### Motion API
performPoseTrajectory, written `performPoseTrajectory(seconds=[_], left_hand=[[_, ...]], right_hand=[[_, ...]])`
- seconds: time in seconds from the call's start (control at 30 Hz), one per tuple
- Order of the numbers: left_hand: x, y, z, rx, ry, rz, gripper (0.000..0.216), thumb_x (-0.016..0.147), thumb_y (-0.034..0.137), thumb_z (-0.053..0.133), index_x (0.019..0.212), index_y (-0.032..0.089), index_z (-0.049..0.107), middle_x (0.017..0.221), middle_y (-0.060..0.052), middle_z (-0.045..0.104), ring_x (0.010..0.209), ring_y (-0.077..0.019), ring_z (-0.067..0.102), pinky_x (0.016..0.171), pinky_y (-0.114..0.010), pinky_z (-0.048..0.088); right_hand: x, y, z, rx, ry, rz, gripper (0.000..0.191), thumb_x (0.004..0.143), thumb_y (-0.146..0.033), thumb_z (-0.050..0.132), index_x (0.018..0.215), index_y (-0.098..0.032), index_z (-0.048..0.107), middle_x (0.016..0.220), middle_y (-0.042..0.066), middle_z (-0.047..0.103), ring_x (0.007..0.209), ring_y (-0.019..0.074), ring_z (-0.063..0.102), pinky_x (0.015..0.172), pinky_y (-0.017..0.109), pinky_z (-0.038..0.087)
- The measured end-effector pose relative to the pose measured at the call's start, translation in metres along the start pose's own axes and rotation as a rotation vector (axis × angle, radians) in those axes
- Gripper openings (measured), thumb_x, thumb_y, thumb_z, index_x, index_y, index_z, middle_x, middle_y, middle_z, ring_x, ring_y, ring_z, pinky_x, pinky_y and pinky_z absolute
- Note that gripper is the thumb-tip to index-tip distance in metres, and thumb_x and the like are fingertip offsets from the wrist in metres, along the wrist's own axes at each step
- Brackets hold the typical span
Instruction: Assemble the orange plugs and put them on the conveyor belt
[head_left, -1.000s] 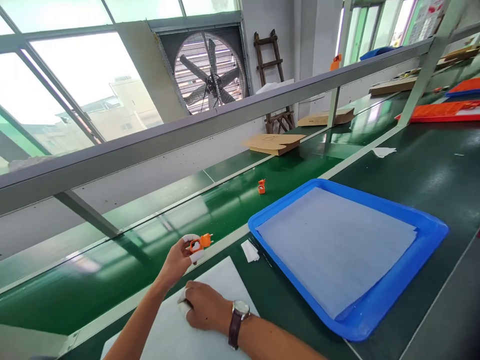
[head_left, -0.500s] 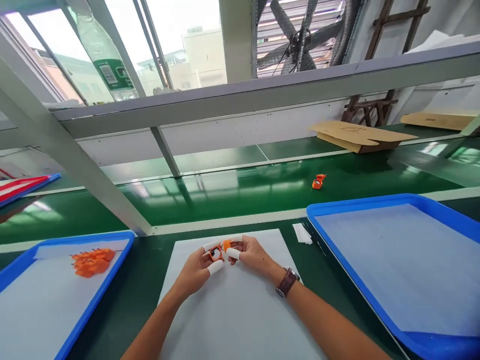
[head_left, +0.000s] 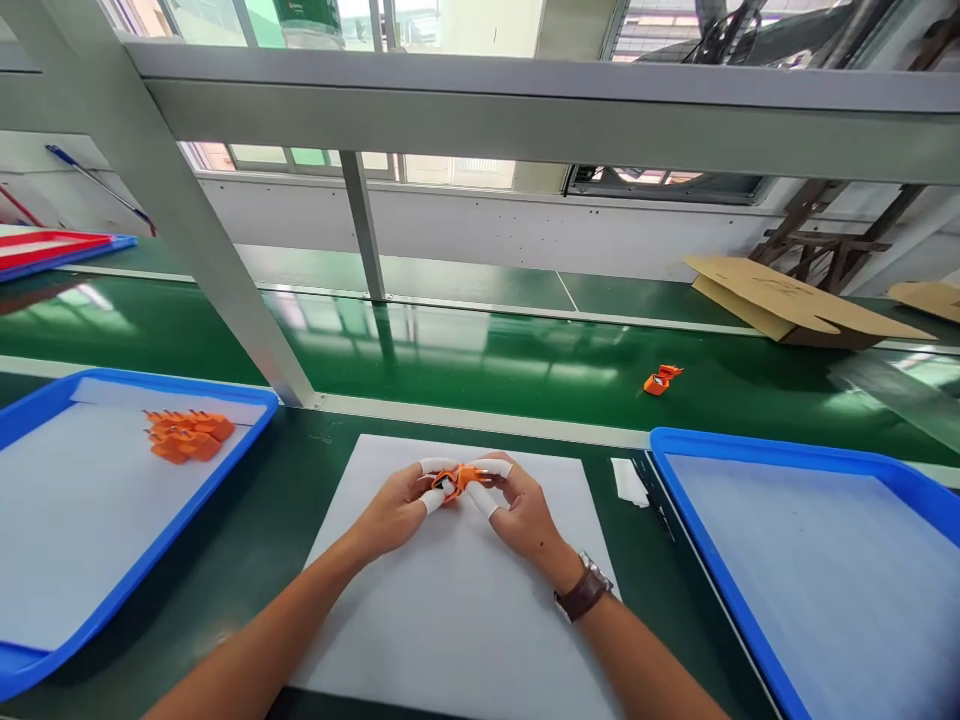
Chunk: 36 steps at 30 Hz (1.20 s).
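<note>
At far left, a blue tray (head_left: 45, 650) lined with pale sheet, a small heap of orange parts (head_left: 187, 436) near its back edge, well apart from both hands. Over the white mat (head_left: 450, 620) at centre, left hand (head_left: 394, 510) closed, white-capped fingertips (head_left: 431, 500) pinching the left side of a small orange part (head_left: 454, 480). Just beside and touching the same piece, right hand (head_left: 521, 510) closed too, capped thumb and forefinger gripping the part's right end, brown watch (head_left: 585, 592) on the wrist. Part held between both sets of fingertips, above the mat's far half, clear of its surface as far as can be told. Judging by the pose: mid-fitting or pressing of the piece, two halves perhaps being squeezed together, detail too small to tell. Next move likely calling for a steady pinch and an even push, no twisting, fingertips kept off any seam. Further right, a scrap of white paper (head_left: 628, 482) on the green bench, a lone orange piece (head_left: 660, 380) on the green belt (head_left: 480, 350) beyond, a second blue tray (head_left: 757, 540), and flattened cardboard (head_left: 787, 300) at the back.
</note>
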<state>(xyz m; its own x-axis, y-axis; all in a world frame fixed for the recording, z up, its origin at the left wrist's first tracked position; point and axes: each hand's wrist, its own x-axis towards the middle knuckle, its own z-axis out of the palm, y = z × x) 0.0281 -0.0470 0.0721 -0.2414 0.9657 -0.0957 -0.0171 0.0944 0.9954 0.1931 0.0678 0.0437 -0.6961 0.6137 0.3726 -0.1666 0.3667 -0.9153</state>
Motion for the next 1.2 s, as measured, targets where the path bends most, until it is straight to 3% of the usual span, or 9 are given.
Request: performPoseTrajectory(seconds=[0.13,0.37,0.47,0.6,0.7,0.77,0.87,0.93,1.2], left_hand=[[-0.001,-0.006,0.001,-0.034,-0.009,0.028,0.035,0.086,0.028,0.067,0.12,0.023,0.068,0.117,-0.008,0.069,0.108,-0.0255,0.066,0.097,-0.041,0.054],[-0.002,-0.019,-0.002,0.244,0.282,0.215,0.023,0.082,0.027,0.07,0.103,0.024,0.074,0.102,-0.007,0.067,0.086,-0.019,0.066,0.078,-0.032,0.058],[-0.001,-0.02,0.0,0.155,0.231,0.15,0.025,0.082,0.029,0.07,0.106,0.022,0.07,0.109,-0.007,0.069,0.096,-0.0216,0.068,0.085,-0.034,0.058],[0.0,-0.024,0.006,0.057,0.265,0.064,0.024,0.082,0.031,0.071,0.101,0.018,0.065,0.107,-0.008,0.072,0.097,-0.0233,0.07,0.086,-0.037,0.06],[0.0,-0.025,0.009,0.07,0.315,0.086,0.019,0.083,0.029,0.07,0.097,0.018,0.064,0.108,-0.008,0.071,0.098,-0.0232,0.07,0.085,-0.038,0.061],[-0.001,-0.024,0.008,0.106,0.266,0.136,0.018,0.085,0.027,0.067,0.102,0.02,0.066,0.116,-0.008,0.067,0.104,-0.0231,0.068,0.09,-0.04,0.061],[-0.002,-0.024,0.004,0.192,0.107,0.212,0.034,0.087,0.022,0.063,0.121,0.027,0.063,0.128,-0.006,0.06,0.115,-0.022,0.064,0.098,-0.041,0.058],[-0.001,-0.026,0.002,0.296,0.072,0.247,0.04,0.088,0.018,0.06,0.126,0.031,0.061,0.13,-0.004,0.059,0.115,-0.0203,0.063,0.098,-0.04,0.058],[-0.001,-0.039,0.005,0.716,0.227,0.446,0.043,0.083,0.006,0.061,0.119,0.03,0.063,0.117,-0.004,0.065,0.107,-0.021,0.066,0.091,-0.039,0.058]], right_hand=[[-0.001,0.005,0.0,0.007,0.038,0.019,0.023,0.091,-0.028,0.064,0.113,-0.023,0.063,0.109,0.008,0.065,0.097,0.0208,0.065,0.085,0.037,0.057],[-0.005,0.004,0.012,0.023,0.002,0.137,0.025,0.09,-0.03,0.066,0.113,-0.022,0.064,0.103,0.007,0.067,0.093,0.0211,0.066,0.085,0.039,0.057],[-0.005,0.004,0.015,0.078,0.03,0.225,0.023,0.089,-0.031,0.065,0.11,-0.02,0.064,0.103,0.009,0.069,0.09,0.0213,0.067,0.083,0.039,0.058],[-0.007,0.0,0.018,0.035,0.042,0.197,0.018,0.088,-0.026,0.066,0.104,-0.02,0.066,0.098,0.007,0.068,0.087,0.02,0.066,0.08,0.036,0.058],[-0.007,-0.004,0.02,0.028,0.005,0.19,0.016,0.087,-0.024,0.065,0.102,-0.019,0.067,0.099,0.007,0.067,0.085,0.0191,0.066,0.077,0.034,0.058],[-0.007,-0.004,0.02,0.054,0.017,0.235,0.016,0.087,-0.025,0.064,0.102,-0.019,0.066,0.099,0.007,0.068,0.084,0.0193,0.067,0.076,0.034,0.058],[-0.005,-0.002,0.018,0.084,0.075,0.308,0.018,0.086,-0.026,0.064,0.103,-0.018,0.065,0.097,0.007,0.07,0.083,0.0199,0.068,0.074,0.034,0.058],[-0.004,-0.001,0.016,0.069,0.102,0.307,0.018,0.085,-0.025,0.065,0.102,-0.018,0.065,0.097,0.007,0.071,0.084,0.0203,0.069,0.075,0.034,0.058],[-0.006,-0.001,0.019,-0.018,0.047,0.233,0.014,0.088,-0.023,0.061,0.1,-0.019,0.066,0.096,0.006,0.068,0.08,0.0181,0.066,0.071,0.032,0.056]])
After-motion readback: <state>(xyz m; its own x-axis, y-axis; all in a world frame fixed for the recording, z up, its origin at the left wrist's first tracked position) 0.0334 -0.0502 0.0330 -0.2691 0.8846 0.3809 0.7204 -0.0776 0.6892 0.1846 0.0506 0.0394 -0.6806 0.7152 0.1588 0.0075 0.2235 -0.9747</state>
